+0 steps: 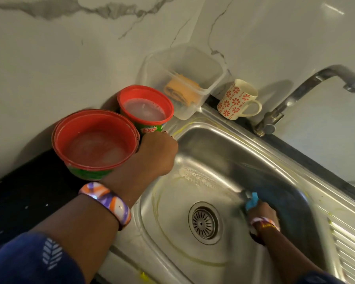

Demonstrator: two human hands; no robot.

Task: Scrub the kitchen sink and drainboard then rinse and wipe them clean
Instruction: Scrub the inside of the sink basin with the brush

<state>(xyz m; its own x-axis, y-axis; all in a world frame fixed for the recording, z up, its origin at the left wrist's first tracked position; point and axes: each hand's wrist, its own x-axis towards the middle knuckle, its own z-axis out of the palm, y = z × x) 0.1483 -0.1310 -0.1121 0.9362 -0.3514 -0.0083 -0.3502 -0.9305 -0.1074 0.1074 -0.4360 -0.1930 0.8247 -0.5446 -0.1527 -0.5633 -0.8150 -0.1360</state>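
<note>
The left hand [154, 156] rests curled at the sink's [219, 263] back-left rim, fingers folded under and out of sight; whether it grips anything cannot be told. The right hand [262, 212] is down inside the basin against its right wall, closed round a blue scrubber [252, 200] that shows only as a smear in the blur. Both wrists wear bangles, the left one [109, 201] orange, purple and white.

The drain [203, 222] lies in the basin floor between the two hands, with yellowish streaks curving round it and a patch of white residue near the left hand. The ribbed drainboard [348, 249] runs off the sink's right side.

Two red tubs crowd the left hand on the dark counter [19, 201]: the near tub [94, 142] just left of the wrist, the far tub [146, 107] behind the knuckles, both with pale soap inside. At the wall corner stands a clear box [195, 64] holding an orange sponge [182, 91]. A flowered mug [238, 99] sits on the back edge, beside the tap [295, 95], whose spout reaches right.
</note>
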